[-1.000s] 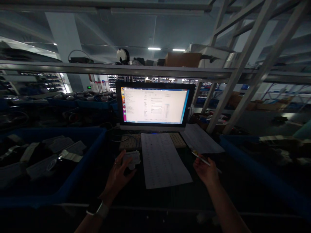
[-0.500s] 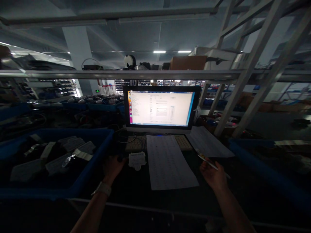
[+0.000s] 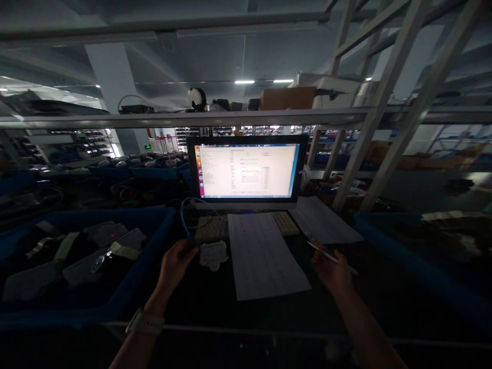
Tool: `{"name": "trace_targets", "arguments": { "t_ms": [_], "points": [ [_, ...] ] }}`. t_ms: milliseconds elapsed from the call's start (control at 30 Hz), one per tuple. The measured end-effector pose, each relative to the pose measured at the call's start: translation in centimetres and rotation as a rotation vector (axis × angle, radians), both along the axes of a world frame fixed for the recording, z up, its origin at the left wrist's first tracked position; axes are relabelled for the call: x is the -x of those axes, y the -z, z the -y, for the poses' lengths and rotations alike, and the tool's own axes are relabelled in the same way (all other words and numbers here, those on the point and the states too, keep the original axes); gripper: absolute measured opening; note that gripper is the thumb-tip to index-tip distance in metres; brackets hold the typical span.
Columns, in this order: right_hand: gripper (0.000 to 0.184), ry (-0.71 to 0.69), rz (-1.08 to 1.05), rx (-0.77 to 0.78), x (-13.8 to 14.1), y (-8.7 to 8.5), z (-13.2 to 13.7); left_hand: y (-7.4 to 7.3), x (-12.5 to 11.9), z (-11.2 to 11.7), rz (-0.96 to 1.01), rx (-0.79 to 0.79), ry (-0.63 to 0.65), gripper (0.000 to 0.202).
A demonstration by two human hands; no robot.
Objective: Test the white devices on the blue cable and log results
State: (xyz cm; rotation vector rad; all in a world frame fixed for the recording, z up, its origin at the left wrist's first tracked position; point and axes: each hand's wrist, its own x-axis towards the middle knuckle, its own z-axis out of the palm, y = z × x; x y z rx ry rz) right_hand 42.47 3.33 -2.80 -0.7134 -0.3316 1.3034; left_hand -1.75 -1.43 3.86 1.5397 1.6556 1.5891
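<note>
My left hand (image 3: pixel 177 260) is closed around the end of a blue cable (image 3: pixel 183 219), which loops up in front of the monitor. The tip it pinches is too dark to make out. Just right of these fingers lies a small pale labelled piece (image 3: pixel 213 255) with a tabbed edge. A printed sheet (image 3: pixel 265 266) rests in the middle of the desk, partly over the keyboard (image 3: pixel 286 223). On the right, my right hand (image 3: pixel 332 269) grips a thin white pen (image 3: pixel 323 251), its tip pointing up and left.
A lit monitor (image 3: pixel 246 171) stands behind the keyboard. Another paper (image 3: pixel 326 220) lies to its right. At left is a blue bin (image 3: pixel 154 266) with several labelled packages; a second blue bin (image 3: pixel 403 271) is at right. A loaded shelf (image 3: pixel 230 119) spans overhead.
My left hand has lifted slightly, drawing the blue cable up into a visible loop. My right hand still grips the pen. The whole view has shifted a little.
</note>
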Motion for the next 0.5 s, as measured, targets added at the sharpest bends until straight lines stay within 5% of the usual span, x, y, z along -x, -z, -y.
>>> {"name": "trace_targets", "arguments": {
  "t_ms": [133,500],
  "points": [
    [0.020,-0.003,0.013,-0.022,0.1,-0.1,0.0,-0.1,-1.5,-0.2,0.009,-0.010,0.094,0.040],
    [0.021,-0.003,0.030,-0.013,0.6,-1.0,0.5,0.6,-2.3,-0.5,0.024,-0.021,0.077,0.039]
  ]
}}
